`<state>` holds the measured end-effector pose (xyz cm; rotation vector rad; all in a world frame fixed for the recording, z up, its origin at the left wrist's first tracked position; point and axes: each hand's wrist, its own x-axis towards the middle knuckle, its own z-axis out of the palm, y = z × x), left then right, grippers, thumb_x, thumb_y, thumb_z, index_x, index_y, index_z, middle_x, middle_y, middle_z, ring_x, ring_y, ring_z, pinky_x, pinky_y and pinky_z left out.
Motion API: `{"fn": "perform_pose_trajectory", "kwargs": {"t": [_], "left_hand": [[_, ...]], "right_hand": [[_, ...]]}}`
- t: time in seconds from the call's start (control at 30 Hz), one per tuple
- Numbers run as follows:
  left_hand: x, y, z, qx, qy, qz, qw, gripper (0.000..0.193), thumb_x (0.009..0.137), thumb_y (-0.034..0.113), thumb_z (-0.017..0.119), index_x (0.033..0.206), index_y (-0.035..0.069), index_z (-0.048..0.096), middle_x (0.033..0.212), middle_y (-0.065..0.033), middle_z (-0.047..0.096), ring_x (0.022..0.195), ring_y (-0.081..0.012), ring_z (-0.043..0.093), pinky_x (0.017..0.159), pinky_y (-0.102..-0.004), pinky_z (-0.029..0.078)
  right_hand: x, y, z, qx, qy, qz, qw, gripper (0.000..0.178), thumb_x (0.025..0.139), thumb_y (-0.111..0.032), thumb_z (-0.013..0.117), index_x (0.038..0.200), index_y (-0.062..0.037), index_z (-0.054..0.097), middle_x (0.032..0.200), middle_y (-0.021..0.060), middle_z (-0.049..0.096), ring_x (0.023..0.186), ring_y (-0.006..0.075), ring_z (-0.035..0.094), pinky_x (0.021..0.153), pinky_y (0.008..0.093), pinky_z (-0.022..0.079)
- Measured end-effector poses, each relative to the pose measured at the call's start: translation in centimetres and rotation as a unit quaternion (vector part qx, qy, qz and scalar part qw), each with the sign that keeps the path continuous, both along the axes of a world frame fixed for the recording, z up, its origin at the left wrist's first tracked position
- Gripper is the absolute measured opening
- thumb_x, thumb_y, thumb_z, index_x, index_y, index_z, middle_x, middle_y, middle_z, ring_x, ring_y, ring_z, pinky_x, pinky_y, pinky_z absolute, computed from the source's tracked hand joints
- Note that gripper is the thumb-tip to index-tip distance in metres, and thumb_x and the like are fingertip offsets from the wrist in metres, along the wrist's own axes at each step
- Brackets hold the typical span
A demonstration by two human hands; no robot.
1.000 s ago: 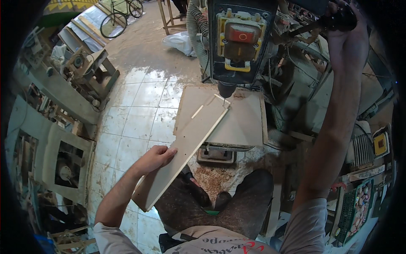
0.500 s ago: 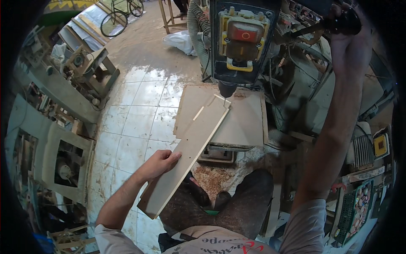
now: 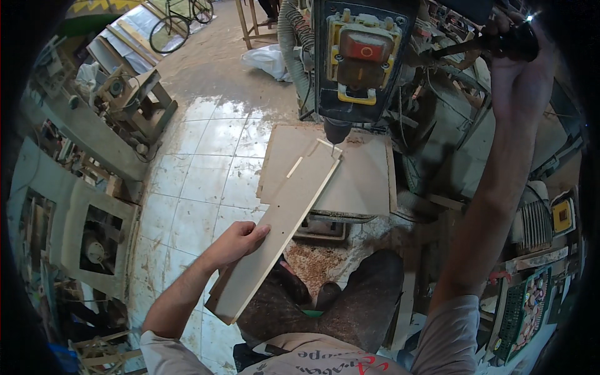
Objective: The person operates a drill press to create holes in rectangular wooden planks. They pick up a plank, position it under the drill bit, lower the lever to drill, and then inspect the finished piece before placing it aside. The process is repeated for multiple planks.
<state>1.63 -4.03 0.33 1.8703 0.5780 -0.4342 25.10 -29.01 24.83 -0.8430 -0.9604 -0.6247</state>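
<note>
My left hand (image 3: 245, 240) is closed on the left edge of a long wooden board (image 3: 275, 228), its thumb lying on top. The board slants from my lap up to the far right, and its far end rests on the flat sheet (image 3: 362, 184) covering the drill press table. Over that far end stands the drill chuck (image 3: 337, 130), with a thin bit pointing down at the board near its corner. Up at the right, my right hand (image 3: 524, 72) is wrapped round the black knob (image 3: 517, 42) of the press's feed lever. Some fingers are hidden behind the knob.
The drill press head (image 3: 356, 62) carries a red and yellow switch box. Wood shavings (image 3: 315, 265) lie on the floor below the table. Dusty machines (image 3: 94, 244) stand at the left, a green crate (image 3: 524, 312) at the right, and a bicycle (image 3: 169, 34) farther back.
The board and my left hand have shifted very slightly to the right. My right hand and the lever knob have come down a little.
</note>
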Motion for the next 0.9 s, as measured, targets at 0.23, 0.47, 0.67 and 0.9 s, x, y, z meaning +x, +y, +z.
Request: {"fn": "perform_pose_trajectory", "kwargs": {"t": [0.23, 0.47, 0.67, 0.9], "left_hand": [[0.0, 0.0, -0.2, 0.002, -0.003, 0.0, 1.0, 0.049, 0.093, 0.045, 0.052, 0.074, 0.0, 0.057, 0.062, 0.0028, 0.048, 0.057, -0.0066, 0.042, 0.05, -0.0247, 0.036], [0.0, 0.6, -1.0, 0.003, -0.018, 0.0, 1.0, 0.048, 0.093, 0.045, 0.052, 0.074, 0.0, 0.057, 0.062, 0.0028, 0.048, 0.057, -0.0067, 0.042, 0.05, -0.0252, 0.036], [0.2, 0.3, -0.9, -0.005, -0.019, 0.004, 1.0, 0.043, 0.095, 0.041, 0.052, 0.073, 0.004, 0.055, 0.061, 0.0058, 0.043, 0.054, -0.0044, 0.037, 0.048, -0.0224, 0.031], [0.2, 0.1, -0.8, -0.002, -0.008, 0.019, 1.0, 0.043, 0.094, 0.041, 0.053, 0.076, 0.002, 0.057, 0.061, 0.0062, 0.043, 0.054, -0.0041, 0.037, 0.047, -0.0221, 0.03]], "right_hand": [[4.9, -4.5, 0.1, -0.019, 0.07, 0.09, 0.993, 0.026, 0.096, -0.023, 0.044, 0.098, 0.0008, 0.053, 0.089, 0.0092, 0.055, 0.086, 0.0192, 0.053, 0.085, 0.0365, 0.043], [4.5, -6.4, -0.9, -0.053, 0.064, 0.211, 0.974, 0.031, 0.095, -0.019, 0.04, 0.1, 0.0085, 0.054, 0.094, 0.0156, 0.055, 0.093, 0.0258, 0.053, 0.092, 0.0386, 0.044], [0.9, -6.4, -3.7, -0.071, 0.055, 0.124, 0.988, 0.033, 0.093, -0.025, 0.04, 0.097, 0.0044, 0.054, 0.092, 0.0158, 0.053, 0.096, 0.0312, 0.05, 0.097, 0.0448, 0.036], [-3.2, -6.8, -10.3, -0.035, 0.067, 0.099, 0.992, 0.028, 0.091, -0.027, 0.037, 0.089, -0.0021, 0.048, 0.093, 0.0155, 0.051, 0.1, 0.0352, 0.05, 0.104, 0.0522, 0.029]]}}
